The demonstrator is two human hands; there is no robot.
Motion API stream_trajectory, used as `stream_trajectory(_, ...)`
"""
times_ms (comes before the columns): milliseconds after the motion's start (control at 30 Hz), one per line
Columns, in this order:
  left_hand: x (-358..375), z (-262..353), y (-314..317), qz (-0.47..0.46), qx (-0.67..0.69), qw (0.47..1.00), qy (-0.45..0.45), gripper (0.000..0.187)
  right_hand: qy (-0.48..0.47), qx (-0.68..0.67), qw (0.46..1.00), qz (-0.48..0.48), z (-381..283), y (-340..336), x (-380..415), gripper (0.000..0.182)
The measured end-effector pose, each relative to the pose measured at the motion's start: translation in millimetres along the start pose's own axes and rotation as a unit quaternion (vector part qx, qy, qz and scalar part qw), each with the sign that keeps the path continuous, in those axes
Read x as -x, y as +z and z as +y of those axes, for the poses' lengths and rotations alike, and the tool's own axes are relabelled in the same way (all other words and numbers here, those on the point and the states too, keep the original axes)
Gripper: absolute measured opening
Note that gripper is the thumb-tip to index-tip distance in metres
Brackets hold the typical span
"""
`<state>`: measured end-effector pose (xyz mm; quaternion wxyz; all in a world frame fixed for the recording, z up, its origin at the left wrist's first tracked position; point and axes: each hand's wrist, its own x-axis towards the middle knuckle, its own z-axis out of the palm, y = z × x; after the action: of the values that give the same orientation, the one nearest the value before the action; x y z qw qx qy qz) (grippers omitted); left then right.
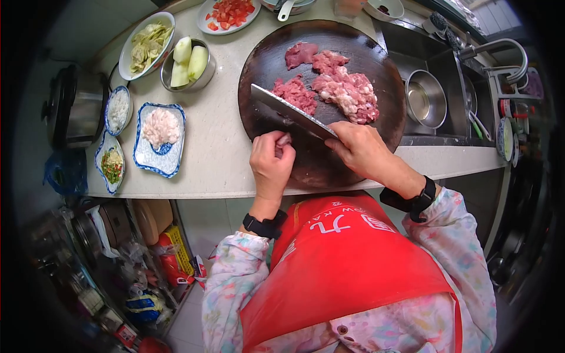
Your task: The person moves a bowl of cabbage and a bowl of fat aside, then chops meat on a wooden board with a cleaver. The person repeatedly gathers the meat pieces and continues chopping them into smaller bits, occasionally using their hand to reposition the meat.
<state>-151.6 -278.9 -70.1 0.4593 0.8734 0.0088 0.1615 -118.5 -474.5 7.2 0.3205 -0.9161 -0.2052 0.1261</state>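
Observation:
My right hand point(366, 152) grips a cleaver point(289, 110), its broad blade reaching up and left over a round, dark chopping board point(265, 56). Near the board's front edge, my left hand point(271, 163) is closed, with a small pale piece of meat point(284, 140) showing between thumb and fingers. Just beyond the blade lies a small pile of minced meat point(294, 94). A larger pinkish heap of meat point(347, 91) sits to its right, and a darker red piece of meat point(301, 54) lies farther back.
At left stand a blue-rimmed dish of pale minced food point(160, 127), small dishes and a metal bowl point(208, 75) with peeled pale-green vegetables. A plate of diced tomato point(253, 10) is behind. To the right, a sink point(406, 56) holds a metal basin point(425, 99).

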Motion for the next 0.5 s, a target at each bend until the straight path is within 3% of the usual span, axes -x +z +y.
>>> stream_trajectory(33, 1, -1, 6, 0.024, 0.099, 0.991, -0.086, 0.015, 0.006, 0.002, 1.000, -0.001, 1, 0, 0, 0.017)
stream_trajectory(67, 1, -2, 5, 0.021, 0.099, 0.991, -0.083, 0.015, 0.013, 0.004, 1.000, -0.003, 1, -1, -1, 0.017)
stream_trajectory(100, -2, 4, -1, -0.020, 0.240, 0.950, -0.201, 0.015, 0.016, 0.003, 1.000, -0.001, 1, -2, -1, 0.017)
stream_trajectory(133, -4, 6, -7, -0.060, 0.369, 0.873, -0.314, 0.017, 0.016, 0.002, 1.000, -0.001, 1, -3, -1, 0.017)
stream_trajectory(167, -9, 0, -16, -0.145, 0.407, 0.826, -0.362, 0.021, 0.015, 0.001, 1.000, -0.002, 0, -4, -2, 0.017)
stream_trajectory(200, -11, -1, -15, -0.145, 0.405, 0.827, -0.362, 0.021, 0.015, -0.001, 1.000, -0.002, 0, -4, -3, 0.017)
stream_trajectory(267, -14, -1, -14, -0.120, 0.214, 0.934, -0.259, 0.023, 0.024, 0.006, 1.000, -0.015, -1, -4, -4, 0.017)
stream_trajectory(300, -15, -1, -16, -0.120, 0.213, 0.934, -0.259, 0.023, 0.024, 0.005, 1.000, -0.014, 0, -4, -5, 0.017)
stream_trajectory(367, -12, 1, -23, -0.011, 0.017, 0.992, -0.121, 0.020, 0.025, 0.017, 0.999, -0.024, 2, -4, -6, 0.018)
stream_trajectory(400, -10, 1, -25, 0.043, -0.082, 0.995, -0.047, 0.018, 0.025, 0.017, 0.999, -0.024, 2, -4, -7, 0.018)
stream_trajectory(433, -5, 6, -25, 0.028, -0.079, 0.995, -0.062, 0.015, 0.016, 0.019, 1.000, -0.019, 3, -3, -7, 0.017)
stream_trajectory(500, -1, 14, -19, 0.027, -0.100, 0.992, 0.072, 0.015, 0.006, 0.021, 1.000, -0.017, 0, 0, -2, 0.017)
